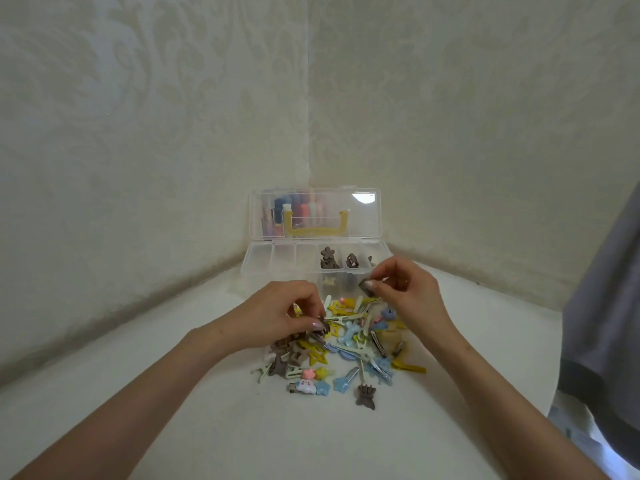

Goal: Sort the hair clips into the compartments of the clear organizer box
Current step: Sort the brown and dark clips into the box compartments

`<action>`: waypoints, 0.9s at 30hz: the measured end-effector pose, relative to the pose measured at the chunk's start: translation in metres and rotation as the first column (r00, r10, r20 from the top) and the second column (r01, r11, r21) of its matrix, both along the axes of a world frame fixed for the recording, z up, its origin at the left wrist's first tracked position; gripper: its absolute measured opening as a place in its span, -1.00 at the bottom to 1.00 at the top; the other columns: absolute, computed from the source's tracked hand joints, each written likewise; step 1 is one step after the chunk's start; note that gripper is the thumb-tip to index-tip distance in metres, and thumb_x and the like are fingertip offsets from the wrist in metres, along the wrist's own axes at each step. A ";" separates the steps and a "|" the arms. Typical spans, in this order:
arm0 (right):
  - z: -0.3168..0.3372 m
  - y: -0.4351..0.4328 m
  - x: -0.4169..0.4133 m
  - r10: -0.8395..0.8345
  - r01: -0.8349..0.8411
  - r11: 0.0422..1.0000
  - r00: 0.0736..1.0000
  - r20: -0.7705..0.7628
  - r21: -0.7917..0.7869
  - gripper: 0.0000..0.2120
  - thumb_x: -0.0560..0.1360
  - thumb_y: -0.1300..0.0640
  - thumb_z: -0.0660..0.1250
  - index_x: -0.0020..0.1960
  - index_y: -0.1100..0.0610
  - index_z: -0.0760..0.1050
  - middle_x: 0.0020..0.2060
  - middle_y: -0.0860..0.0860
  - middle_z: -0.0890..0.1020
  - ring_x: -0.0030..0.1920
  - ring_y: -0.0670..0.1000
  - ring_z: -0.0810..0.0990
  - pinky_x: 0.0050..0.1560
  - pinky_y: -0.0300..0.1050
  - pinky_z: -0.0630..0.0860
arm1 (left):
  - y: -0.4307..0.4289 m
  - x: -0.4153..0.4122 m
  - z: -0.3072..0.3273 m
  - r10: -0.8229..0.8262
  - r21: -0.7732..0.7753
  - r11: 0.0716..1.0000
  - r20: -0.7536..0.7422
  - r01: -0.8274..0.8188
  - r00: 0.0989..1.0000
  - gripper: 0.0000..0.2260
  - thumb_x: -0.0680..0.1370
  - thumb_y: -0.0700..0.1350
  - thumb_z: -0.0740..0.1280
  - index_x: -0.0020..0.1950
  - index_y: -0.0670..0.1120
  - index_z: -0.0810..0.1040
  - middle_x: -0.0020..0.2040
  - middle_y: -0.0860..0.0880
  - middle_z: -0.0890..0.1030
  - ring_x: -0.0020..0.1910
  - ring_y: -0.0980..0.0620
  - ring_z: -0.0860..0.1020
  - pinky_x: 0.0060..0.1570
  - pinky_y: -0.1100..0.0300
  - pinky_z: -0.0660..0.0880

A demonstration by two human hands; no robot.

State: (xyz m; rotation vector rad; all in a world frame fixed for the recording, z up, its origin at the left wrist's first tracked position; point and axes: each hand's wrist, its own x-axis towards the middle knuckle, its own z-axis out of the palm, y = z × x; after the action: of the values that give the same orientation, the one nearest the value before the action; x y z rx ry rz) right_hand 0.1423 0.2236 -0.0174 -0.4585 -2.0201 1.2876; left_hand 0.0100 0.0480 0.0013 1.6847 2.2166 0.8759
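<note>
My right hand point(405, 289) pinches a small brown hair clip point(367, 284) between thumb and fingertips, just in front of the right end of the clear plastic organizer box point(259, 259), whose lid stands open. I judge that I hold it there because brown flower-shaped clips point(327, 259) already stand in a back compartment of the box, and more brown pieces lie in the compartment to the right of them, so the brown ones belong on that side.

My left hand point(280, 313) is curled down into the pile of coloured plastic hair clips point(349, 344), which lies on the white bench point(207, 410) directly in front of the box. Its fingertips pinch a dark brown clip point(323, 327) at the left part of the pile, where the brown ones are gathered, probably so that it is ready to be sorted next. The left compartments of the box look unfilled, and most of the sorting is not yet done.
</note>
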 end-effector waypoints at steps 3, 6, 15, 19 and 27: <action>0.010 0.008 -0.010 -0.035 0.034 0.998 0.999 0.035 0.053 -0.77 0.42 0.35 0.35 -0.08 0.03 0.57 -0.22 0.03 0.61 -0.23 -0.04 0.57 -0.13 -0.18 0.55 | 0.001 0.003 0.001 0.079 0.081 0.992 0.156 -0.092 0.985 -0.88 0.46 -0.14 0.40 -0.22 0.00 0.48 -0.09 0.02 0.66 -0.13 0.11 0.62 -0.05 0.22 0.54; 0.020 0.014 -0.027 -0.069 0.056 0.990 0.993 0.095 0.130 -0.76 0.42 0.37 0.34 -0.07 0.05 0.59 -0.19 0.05 0.62 -0.20 -0.03 0.58 -0.07 -0.13 0.54 | 0.002 0.005 0.000 0.094 0.133 0.980 0.335 -0.146 0.938 -0.93 0.49 -0.20 0.36 -0.09 -0.12 0.48 -0.11 -0.03 0.64 -0.18 0.07 0.66 -0.13 0.28 0.56; 0.020 0.025 -0.050 -0.218 0.095 0.890 0.948 0.233 0.445 -0.79 0.45 0.12 0.38 0.08 0.00 0.59 -0.09 -0.01 0.63 -0.10 0.01 0.54 -0.05 -0.09 0.48 | 0.001 0.003 0.003 0.052 0.205 0.959 0.555 -0.197 0.830 -0.80 0.45 -0.33 0.37 0.04 -0.14 0.56 -0.04 -0.09 0.64 -0.06 -0.03 0.65 0.00 0.21 0.58; 0.020 0.014 -0.038 -0.180 0.136 0.918 0.980 0.086 0.373 -0.83 0.46 0.20 0.34 -0.01 -0.02 0.60 -0.11 -0.08 0.62 -0.23 -0.15 0.50 -0.08 -0.26 0.47 | 0.002 0.002 0.002 0.081 0.216 0.948 0.546 -0.234 0.834 -0.86 0.46 -0.29 0.36 -0.01 -0.12 0.58 -0.10 -0.06 0.65 -0.17 0.02 0.64 -0.15 0.27 0.58; 0.010 -0.024 -0.013 0.343 -0.362 0.925 0.927 0.154 0.117 -0.77 0.33 0.11 0.51 -0.04 -0.04 0.60 -0.18 -0.05 0.63 -0.27 -0.14 0.48 -0.24 -0.36 0.40 | 0.007 0.004 -0.005 0.130 0.173 0.947 0.561 -0.269 0.818 -0.90 0.46 -0.21 0.39 -0.05 -0.17 0.57 -0.22 -0.08 0.64 -0.26 0.05 0.62 -0.19 0.26 0.58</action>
State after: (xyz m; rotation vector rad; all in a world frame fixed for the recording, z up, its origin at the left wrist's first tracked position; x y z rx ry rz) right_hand 0.1289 0.1998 -0.0077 -0.1130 -2.3676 1.3346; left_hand 0.0141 0.0550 -0.0037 1.0863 1.9557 1.5211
